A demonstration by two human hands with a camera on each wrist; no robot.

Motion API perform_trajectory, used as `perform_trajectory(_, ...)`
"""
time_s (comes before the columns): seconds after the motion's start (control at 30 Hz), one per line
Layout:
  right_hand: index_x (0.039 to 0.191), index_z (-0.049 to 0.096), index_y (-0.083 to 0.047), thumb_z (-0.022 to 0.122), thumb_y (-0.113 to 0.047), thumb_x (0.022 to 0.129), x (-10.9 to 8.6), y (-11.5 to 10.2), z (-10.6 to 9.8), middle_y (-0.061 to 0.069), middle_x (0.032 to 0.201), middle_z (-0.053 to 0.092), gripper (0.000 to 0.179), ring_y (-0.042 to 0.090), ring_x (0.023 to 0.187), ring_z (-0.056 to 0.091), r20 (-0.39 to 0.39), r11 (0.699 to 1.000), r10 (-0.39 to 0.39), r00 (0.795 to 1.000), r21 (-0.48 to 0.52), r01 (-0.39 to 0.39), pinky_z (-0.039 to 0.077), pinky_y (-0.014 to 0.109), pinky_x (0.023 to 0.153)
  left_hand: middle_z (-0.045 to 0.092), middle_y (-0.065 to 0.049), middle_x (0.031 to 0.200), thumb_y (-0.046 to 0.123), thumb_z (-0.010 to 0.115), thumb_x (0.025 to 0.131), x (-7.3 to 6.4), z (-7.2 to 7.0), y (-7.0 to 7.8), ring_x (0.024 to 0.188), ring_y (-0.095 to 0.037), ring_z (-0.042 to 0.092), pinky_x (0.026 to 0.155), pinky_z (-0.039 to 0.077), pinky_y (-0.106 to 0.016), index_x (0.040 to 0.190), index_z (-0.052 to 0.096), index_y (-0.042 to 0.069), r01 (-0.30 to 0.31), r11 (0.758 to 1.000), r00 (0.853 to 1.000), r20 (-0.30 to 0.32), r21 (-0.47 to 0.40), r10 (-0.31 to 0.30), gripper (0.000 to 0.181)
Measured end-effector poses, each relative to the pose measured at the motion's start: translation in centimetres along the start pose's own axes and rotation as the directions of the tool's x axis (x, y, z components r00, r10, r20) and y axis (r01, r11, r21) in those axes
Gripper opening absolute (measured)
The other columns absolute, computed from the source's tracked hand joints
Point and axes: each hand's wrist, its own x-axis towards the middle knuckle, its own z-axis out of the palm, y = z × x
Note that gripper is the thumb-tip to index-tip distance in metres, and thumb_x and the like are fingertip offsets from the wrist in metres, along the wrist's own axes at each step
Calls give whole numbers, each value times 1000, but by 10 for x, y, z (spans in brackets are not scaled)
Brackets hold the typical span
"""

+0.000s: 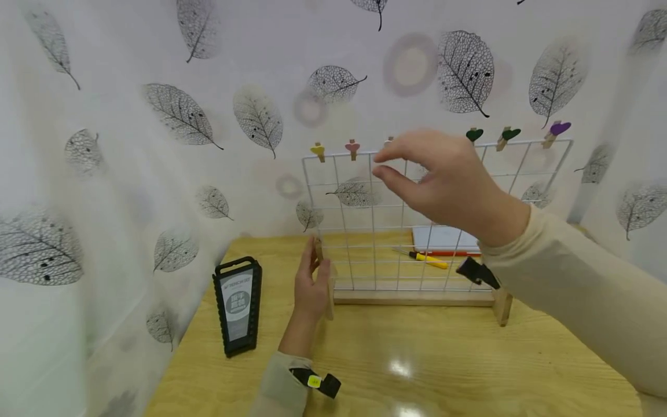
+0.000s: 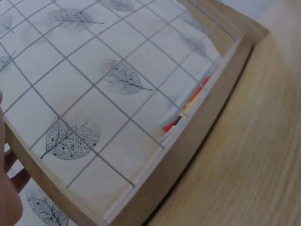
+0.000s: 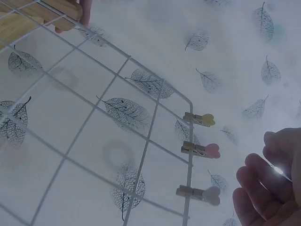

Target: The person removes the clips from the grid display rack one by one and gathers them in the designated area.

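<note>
A white wire grid panel [image 1: 372, 231] stands upright in a wooden base [image 1: 411, 297]. With thumb and fingers round the wooden side post [image 2: 42, 181], my left hand [image 1: 311, 289] grips the stand's left end. My right hand [image 1: 448, 179] hovers at the top edge, its thumb and forefinger apart and nothing between them. Wooden clothespins with hearts sit along the top wire: a yellow one [image 3: 206, 119], a pink one [image 3: 210, 150] and a white one [image 3: 210, 195]. The right hand is nearest the white clothespin, apart from it in the right wrist view.
Farther right on the top wire are two green heart clothespins [image 1: 474, 135] and a purple one [image 1: 559, 130]. A black-framed case [image 1: 238, 307] lies on the table [image 1: 396, 347] at left. Behind the grid lie a yellow-handled screwdriver [image 1: 431, 260] and a white flat item [image 1: 443, 238]. A leaf-print curtain [image 1: 292, 35] hangs behind.
</note>
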Motion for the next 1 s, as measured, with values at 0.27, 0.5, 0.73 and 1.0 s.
perform_trajectory(0.27,103,76,-1,68,-12,95,51,5,38,10,98,76,15,24,85,68,162,989,135,977,-84,-123,52,39,83,44,-7,154,24,49,108,5,2,2,137,-27,45,110,37,-50,157,39,16,73,997,996,-58,-1,-73,50)
perform_trajectory(0.5,109,76,-6,67,-18,98,67,4,51,6,106,75,18,22,100,67,318,967,254,913,-106,-232,50,36,92,47,-12,151,23,47,109,5,-1,2,134,-33,47,109,38,-53,156,39,13,86,996,996,-25,-3,-86,48)
perform_trajectory(0.73,105,77,-7,66,-15,98,68,6,55,4,103,76,15,20,96,68,344,956,292,892,-139,-259,51,34,89,47,-12,150,29,45,110,5,1,4,133,-32,48,104,42,-55,156,38,17,152,988,988,16,3,-152,49)
perform_trajectory(1.0,105,76,-7,64,-12,99,74,7,57,4,101,75,14,18,95,67,373,941,337,864,-103,-323,51,32,89,49,-14,148,25,45,110,7,-2,4,132,-32,49,105,42,-54,155,40,18,150,989,989,4,-7,-150,46)
